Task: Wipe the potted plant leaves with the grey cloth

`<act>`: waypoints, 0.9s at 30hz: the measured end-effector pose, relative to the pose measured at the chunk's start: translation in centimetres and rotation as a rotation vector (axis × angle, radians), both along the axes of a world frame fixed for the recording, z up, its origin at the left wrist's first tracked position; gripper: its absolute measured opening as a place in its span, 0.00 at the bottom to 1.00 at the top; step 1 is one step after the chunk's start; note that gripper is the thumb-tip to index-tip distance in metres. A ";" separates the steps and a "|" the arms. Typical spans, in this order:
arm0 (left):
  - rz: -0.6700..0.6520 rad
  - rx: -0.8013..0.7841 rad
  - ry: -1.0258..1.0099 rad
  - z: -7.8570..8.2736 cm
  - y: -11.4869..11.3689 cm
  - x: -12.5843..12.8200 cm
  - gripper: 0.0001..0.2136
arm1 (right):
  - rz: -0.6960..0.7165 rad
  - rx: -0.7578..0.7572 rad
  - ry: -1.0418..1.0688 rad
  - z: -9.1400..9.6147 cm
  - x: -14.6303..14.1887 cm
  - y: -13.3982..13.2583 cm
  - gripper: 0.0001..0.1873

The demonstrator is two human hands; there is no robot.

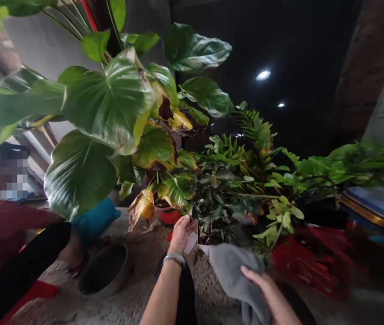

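My left hand (180, 234), with a pale bracelet at the wrist, reaches forward among the low leaves. Its fingers are pressed together at the left side of a dark, straight-edged patch full of leaves (212, 223); whether they grip a leaf or an edge is too small to tell. Just below those fingers is a white card (191, 243) with small dark marks. My right hand (261, 282) is closed on a grey cloth (234, 266), its thumb on top. The bunched cloth touches the lower edge of the dark patch, and part of it hangs down.
Large-leaved plant (107, 99), partly yellowed, spreads over the upper left. A red pot (168, 215) stands behind my left hand. A grey basin (105, 271) lies on rough ground, beside another person's dark-clothed leg (25, 266). Red bags (313, 262) and a blue-lidded container (377, 205) sit right.
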State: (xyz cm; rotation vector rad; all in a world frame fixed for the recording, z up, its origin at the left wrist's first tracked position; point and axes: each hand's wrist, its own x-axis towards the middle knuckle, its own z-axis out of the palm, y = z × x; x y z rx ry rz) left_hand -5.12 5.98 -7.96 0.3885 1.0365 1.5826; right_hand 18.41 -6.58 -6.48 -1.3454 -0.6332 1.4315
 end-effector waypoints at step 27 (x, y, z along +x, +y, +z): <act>0.003 -0.011 0.048 0.2 -0.3 0.2 0.18 | -0.246 0.005 0.369 7.8 -2.6 6.5 0.17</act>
